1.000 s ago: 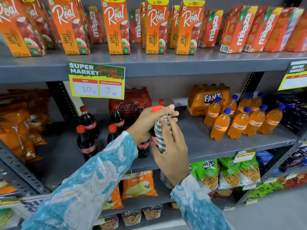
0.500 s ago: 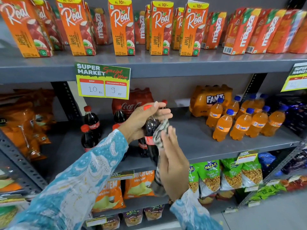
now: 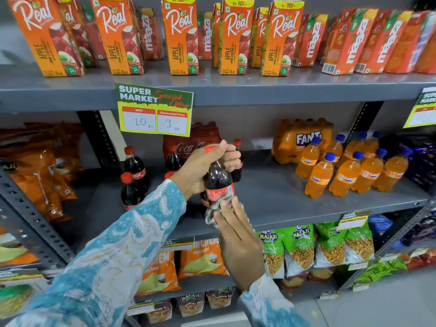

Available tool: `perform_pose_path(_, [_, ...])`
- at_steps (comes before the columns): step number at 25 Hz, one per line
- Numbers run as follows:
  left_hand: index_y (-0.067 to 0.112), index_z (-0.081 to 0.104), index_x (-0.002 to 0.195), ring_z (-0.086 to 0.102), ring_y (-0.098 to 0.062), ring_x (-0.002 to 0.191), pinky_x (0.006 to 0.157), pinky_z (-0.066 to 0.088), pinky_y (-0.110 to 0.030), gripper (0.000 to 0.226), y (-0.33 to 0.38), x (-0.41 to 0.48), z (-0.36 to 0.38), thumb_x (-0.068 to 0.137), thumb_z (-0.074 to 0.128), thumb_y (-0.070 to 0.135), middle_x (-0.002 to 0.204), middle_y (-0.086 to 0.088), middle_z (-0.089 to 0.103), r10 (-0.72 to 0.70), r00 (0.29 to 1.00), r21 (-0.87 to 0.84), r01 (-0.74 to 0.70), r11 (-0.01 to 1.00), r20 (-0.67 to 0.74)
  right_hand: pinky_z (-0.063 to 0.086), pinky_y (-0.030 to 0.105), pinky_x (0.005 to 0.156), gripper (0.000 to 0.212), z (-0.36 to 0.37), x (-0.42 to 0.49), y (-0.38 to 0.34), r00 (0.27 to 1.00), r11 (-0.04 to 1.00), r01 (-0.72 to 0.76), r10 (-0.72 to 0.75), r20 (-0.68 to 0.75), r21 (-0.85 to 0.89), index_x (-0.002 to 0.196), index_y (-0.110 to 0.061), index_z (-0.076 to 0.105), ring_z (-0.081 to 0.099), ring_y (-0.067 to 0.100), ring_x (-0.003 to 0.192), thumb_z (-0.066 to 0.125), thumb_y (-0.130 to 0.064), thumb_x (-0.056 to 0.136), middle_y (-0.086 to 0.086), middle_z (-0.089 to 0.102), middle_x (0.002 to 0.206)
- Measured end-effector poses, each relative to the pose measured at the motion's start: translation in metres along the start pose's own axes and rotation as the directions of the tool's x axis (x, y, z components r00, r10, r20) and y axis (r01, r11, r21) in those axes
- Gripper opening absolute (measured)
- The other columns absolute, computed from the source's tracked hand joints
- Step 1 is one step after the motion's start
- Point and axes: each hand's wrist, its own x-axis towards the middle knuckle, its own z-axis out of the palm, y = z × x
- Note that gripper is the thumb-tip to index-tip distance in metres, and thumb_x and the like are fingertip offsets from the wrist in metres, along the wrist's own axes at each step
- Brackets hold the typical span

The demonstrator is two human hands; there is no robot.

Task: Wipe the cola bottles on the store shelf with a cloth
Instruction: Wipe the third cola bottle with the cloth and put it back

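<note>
My left hand [image 3: 207,166] grips the neck and cap of a small cola bottle [image 3: 218,182] with a red label, held upright in front of the middle shelf [image 3: 283,199]. My right hand [image 3: 238,241] presses a grey-and-white checked cloth [image 3: 218,207] against the bottle's lower part, below the label. Other small cola bottles stand on the shelf: two at the left [image 3: 132,192], one behind my left hand [image 3: 173,159] and one to its right [image 3: 238,161]. A shrink-wrapped cola pack [image 3: 191,140] sits at the back.
Orange soda bottles [image 3: 346,171] and a wrapped orange soda pack [image 3: 299,135] fill the shelf's right side. Juice cartons [image 3: 181,36] line the shelf above, with a price tag [image 3: 154,109] on its edge. Snack bags [image 3: 302,249] hang on the shelf below.
The cloth in my right hand has slid down from the bottle's neck and shoulder to its base, uncovering the red label. My left hand keeps hold of the top.
</note>
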Motion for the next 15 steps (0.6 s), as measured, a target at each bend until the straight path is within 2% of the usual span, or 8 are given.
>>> perform_pose_path(2, [0.005,0.063,0.087,0.071,-0.017,0.068,0.060,0.056,-0.023,0.022,0.004,0.000,0.001,0.092,0.048,0.021,0.072,-0.005,0.074,-0.008,1.000,0.045,0.009,0.999,-0.014,0.052,0.048,0.090,0.026,-0.008,-0.004,-0.007,0.999,0.999,-0.039,0.039,-0.014,0.025,0.109,0.004,0.068,0.051,0.032,0.125,0.056,0.004,0.085,0.015,0.058,0.127])
perform_pose_path(3, [0.005,0.063,0.087,0.072,-0.017,0.071,0.059,0.056,-0.023,0.021,0.004,0.000,0.002,0.091,0.049,0.020,0.073,-0.005,0.075,-0.016,1.000,0.049,0.017,0.999,-0.019,0.054,0.046,0.089,0.024,-0.011,0.006,-0.010,0.995,0.996,-0.076,0.078,-0.068,0.042,0.109,0.004,0.068,0.054,0.031,0.122,0.055,0.001,0.088,0.016,0.059,0.125])
perform_pose_path(6, [0.006,0.066,0.088,0.069,-0.022,0.085,0.069,0.059,-0.030,0.019,0.000,-0.001,0.009,0.085,0.056,0.022,0.085,-0.008,0.074,-0.099,0.995,0.035,0.098,0.995,0.016,0.051,0.042,0.096,0.022,-0.009,0.067,-0.008,0.963,0.988,-0.124,0.143,-0.230,0.095,0.107,0.005,0.068,0.059,0.033,0.116,0.058,0.001,0.088,0.019,0.064,0.119])
perform_pose_path(8, [0.008,0.069,0.086,0.063,-0.028,0.097,0.082,0.054,-0.034,0.023,-0.001,-0.002,0.012,0.080,0.060,0.028,0.091,-0.008,0.072,-0.178,0.983,-0.017,0.179,0.984,0.056,0.047,0.048,0.098,0.020,-0.001,0.093,-0.003,0.969,0.995,-0.095,0.096,-0.226,0.014,0.104,0.003,0.071,0.059,0.034,0.115,0.064,0.002,0.085,0.019,0.066,0.116])
perform_pose_path(10, [0.008,0.068,0.088,0.064,-0.028,0.103,0.091,0.051,-0.036,0.026,0.000,0.002,0.012,0.081,0.061,0.033,0.090,-0.007,0.073,-0.183,0.983,0.006,0.183,0.983,0.028,0.043,0.052,0.101,0.020,0.011,0.081,0.002,0.985,0.995,-0.065,0.052,-0.164,-0.073,0.105,0.002,0.071,0.057,0.034,0.119,0.059,0.000,0.088,0.018,0.065,0.118])
perform_pose_path(12, [0.006,0.065,0.087,0.069,-0.022,0.090,0.090,0.052,-0.032,0.026,0.001,0.004,0.011,0.084,0.061,0.032,0.086,-0.008,0.073,-0.141,0.989,0.087,0.144,0.986,-0.042,0.038,0.052,0.106,0.024,0.015,0.049,0.001,0.995,0.992,-0.015,0.002,-0.100,-0.129,0.107,0.001,0.070,0.051,0.033,0.124,0.053,-0.001,0.091,0.016,0.064,0.122])
perform_pose_path(15, [0.005,0.065,0.082,0.071,-0.017,0.075,0.079,0.056,-0.025,0.022,0.000,0.005,0.011,0.086,0.060,0.026,0.075,-0.007,0.074,-0.106,0.992,0.122,0.113,0.986,-0.067,0.030,0.050,0.113,0.035,0.013,0.012,0.004,0.998,0.996,0.058,-0.060,-0.022,-0.071,0.102,0.005,0.071,0.050,0.031,0.126,0.036,0.001,0.100,0.016,0.066,0.119])
